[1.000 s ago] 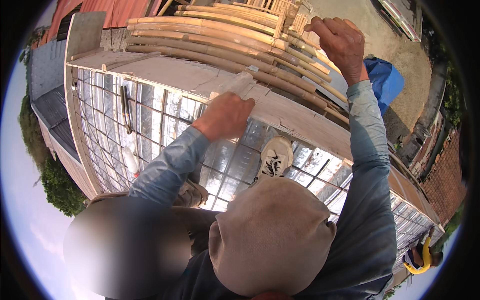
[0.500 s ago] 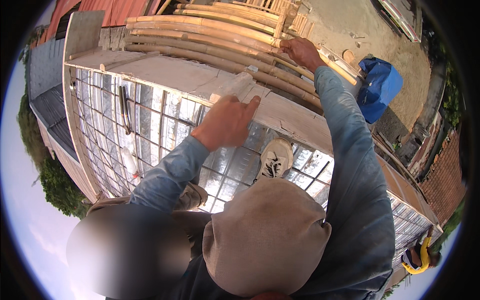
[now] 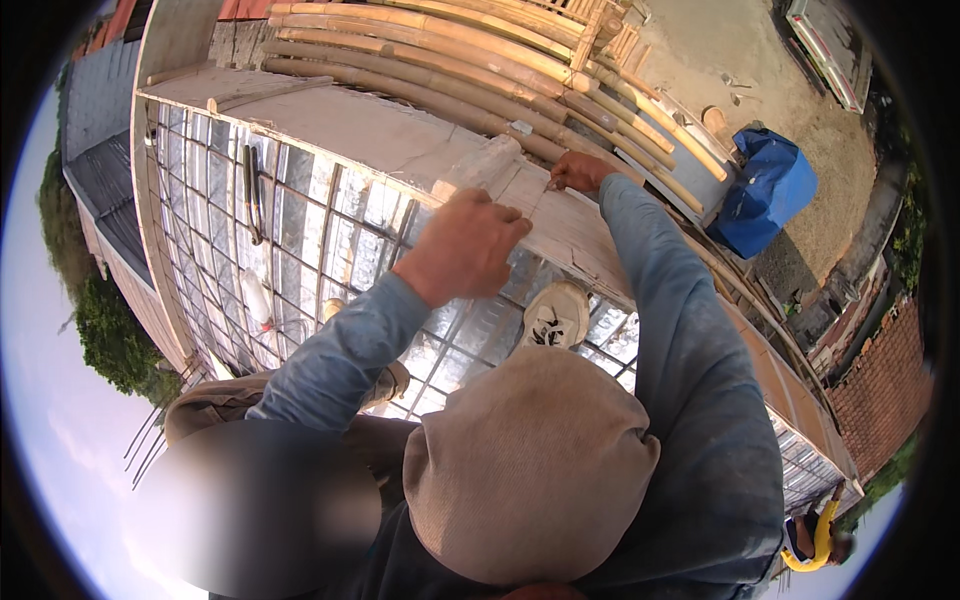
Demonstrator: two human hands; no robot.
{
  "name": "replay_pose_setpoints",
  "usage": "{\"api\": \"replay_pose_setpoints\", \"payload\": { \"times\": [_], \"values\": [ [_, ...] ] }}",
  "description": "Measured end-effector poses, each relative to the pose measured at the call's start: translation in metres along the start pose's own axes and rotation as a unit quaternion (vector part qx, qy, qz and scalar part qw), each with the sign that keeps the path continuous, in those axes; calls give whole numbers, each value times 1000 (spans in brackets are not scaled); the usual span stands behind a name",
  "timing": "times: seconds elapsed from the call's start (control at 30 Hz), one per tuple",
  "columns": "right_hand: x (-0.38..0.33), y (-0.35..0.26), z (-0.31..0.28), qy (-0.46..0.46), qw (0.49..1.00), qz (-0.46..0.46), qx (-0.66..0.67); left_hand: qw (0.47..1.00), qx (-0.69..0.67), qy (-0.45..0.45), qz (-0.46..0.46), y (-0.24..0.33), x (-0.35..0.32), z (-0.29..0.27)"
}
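Note:
My left hand [image 3: 465, 248] is over the edge of the pale wooden board [image 3: 400, 140], its fingers curled and pressed together. Whatever it pinches is hidden. Just beyond it, my right hand [image 3: 583, 172] is closed with the fingertips in a pinch above the board's outer side. A thin pale line shows between the two hands, but I cannot tell whether it is string, wire or a mark on the wood. Below my hands, a steel bar grid [image 3: 330, 215] lies over shiny metal decking. My shoe [image 3: 556, 312] stands on it.
Bamboo poles [image 3: 420, 75] lie beyond the board. A blue tarp bundle [image 3: 765, 190] sits at the right. On the grid are a long-handled tool [image 3: 251, 195] and a clear bottle [image 3: 256, 298]. A person in yellow [image 3: 815, 540] is at the far lower right.
My right hand has come off the bamboo pole and moved nearer, down to the board beside my left hand. My left index finger, stretched out before, is now curled in.

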State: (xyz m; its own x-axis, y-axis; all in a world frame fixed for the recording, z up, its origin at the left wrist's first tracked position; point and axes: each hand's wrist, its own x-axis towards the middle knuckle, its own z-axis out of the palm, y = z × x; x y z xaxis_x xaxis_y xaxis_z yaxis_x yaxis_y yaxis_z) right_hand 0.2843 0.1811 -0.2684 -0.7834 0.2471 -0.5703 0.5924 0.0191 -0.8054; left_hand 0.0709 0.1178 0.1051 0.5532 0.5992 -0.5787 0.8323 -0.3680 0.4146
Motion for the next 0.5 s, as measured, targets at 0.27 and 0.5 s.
{"api": "replay_pose_setpoints", "payload": {
  "times": [0.27,0.5],
  "values": [
    [-17,-16,-10,3,998,48,-29,999,8,-39,-15,0,5,-5],
    [-17,-19,4,14,997,82,4,963,-71,-252,-66,-16,70,-37]
  ]
}}
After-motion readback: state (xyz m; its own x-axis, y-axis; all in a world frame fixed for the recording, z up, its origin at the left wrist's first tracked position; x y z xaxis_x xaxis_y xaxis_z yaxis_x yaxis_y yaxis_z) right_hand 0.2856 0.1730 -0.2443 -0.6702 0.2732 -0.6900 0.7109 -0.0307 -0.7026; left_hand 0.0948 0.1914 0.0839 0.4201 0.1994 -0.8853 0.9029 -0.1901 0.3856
